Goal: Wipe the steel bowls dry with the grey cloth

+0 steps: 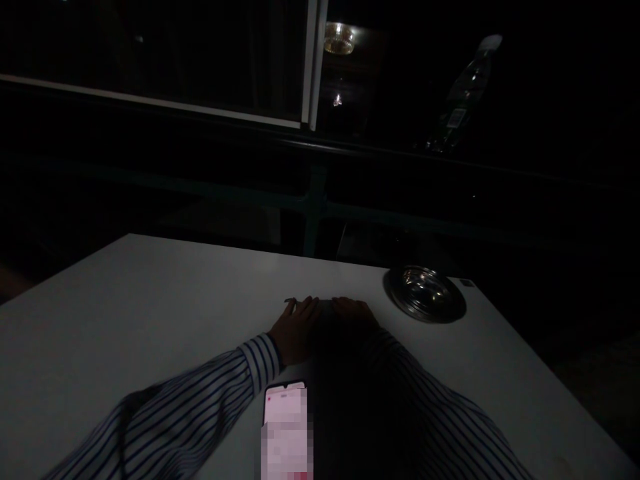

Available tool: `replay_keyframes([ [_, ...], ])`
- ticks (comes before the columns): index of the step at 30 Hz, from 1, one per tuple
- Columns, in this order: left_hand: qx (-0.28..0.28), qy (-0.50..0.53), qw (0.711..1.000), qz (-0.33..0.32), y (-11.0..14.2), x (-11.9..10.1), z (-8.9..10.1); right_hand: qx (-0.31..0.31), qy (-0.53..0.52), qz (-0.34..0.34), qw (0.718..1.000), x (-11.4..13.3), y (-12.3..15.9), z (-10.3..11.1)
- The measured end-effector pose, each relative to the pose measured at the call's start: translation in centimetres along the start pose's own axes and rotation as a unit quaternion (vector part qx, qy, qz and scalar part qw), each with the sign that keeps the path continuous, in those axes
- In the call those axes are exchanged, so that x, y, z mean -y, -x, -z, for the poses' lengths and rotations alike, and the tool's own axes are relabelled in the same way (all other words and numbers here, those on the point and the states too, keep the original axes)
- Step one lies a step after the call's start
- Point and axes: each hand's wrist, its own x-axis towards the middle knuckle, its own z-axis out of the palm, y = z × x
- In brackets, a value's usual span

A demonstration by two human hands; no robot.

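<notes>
The scene is very dark. My left hand (296, 327) lies flat on the white table (125, 313), fingers stretched forward and holding nothing. My right hand (354, 309) rests beside it, also flat on the table, partly lost in shadow. Both arms wear striped sleeves. A lit phone (285, 433) lies on the table between my forearms, screen up. A round metal dish (424, 293) stands just right of my right hand, not touched.
Beyond the table's far edge are a dark railing (315, 200) and a white window frame (313, 67). A plastic bottle (467, 93) leans at the upper right. A small glass object (339, 37) glints at the top.
</notes>
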Motion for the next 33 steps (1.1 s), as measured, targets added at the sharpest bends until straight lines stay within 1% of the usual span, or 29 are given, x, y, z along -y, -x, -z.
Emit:
replay_keyframes([
  [5, 0.001, -0.006, 1.000, 0.006, 0.2, 0.0, -0.4, -0.008, 0.053, 0.001, 0.999, -0.4, 0.6, -1.5],
  [9, 0.000, -0.011, 1.000, 0.005, 0.2, 0.5, -0.1, -0.022, 0.081, 0.008, 0.996, -0.7, 1.2, -1.9],
  [13, 0.013, -0.019, 1.000, 0.012, 0.2, 1.0, 0.2, -0.021, 0.097, 0.026, 0.995, -0.8, 1.8, -2.0],
  [17, -0.001, -0.020, 1.000, 0.013, 0.3, 1.2, 0.1, -0.026, 0.099, 0.025, 0.994, -0.8, 2.2, -2.1],
  [20, 0.000, -0.013, 1.000, 0.016, 0.5, 1.3, 0.0, -0.009, 0.082, 0.034, 0.996, -0.7, 2.4, -2.3],
  [22, 0.002, -0.004, 1.000, 0.023, 0.5, 1.3, 0.3, 0.006, 0.064, 0.028, 0.998, -0.8, 2.3, -2.1],
  [25, 0.004, 0.027, 0.998, 0.051, -0.4, 1.2, 1.5, 0.018, 0.029, -0.011, 0.999, -1.2, 1.6, -1.1],
  [27, 0.020, 0.056, 0.994, 0.090, -1.5, 1.1, 2.5, 0.022, 0.002, -0.054, 0.998, -1.4, 0.7, -0.2],
  [28, 0.026, 0.059, 0.993, 0.095, -2.1, 1.1, 2.9, 0.024, -0.011, -0.080, 0.996, -1.4, 0.1, 0.2],
  [30, 0.039, 0.063, 0.991, 0.110, -3.4, 1.2, 3.5, 0.038, -0.035, -0.137, 0.989, -1.3, -1.0, 0.9],
  [33, 0.070, 0.076, 0.986, 0.135, -5.0, 1.7, 3.9, 0.075, -0.075, -0.208, 0.972, -1.0, -2.7, 1.2],
])
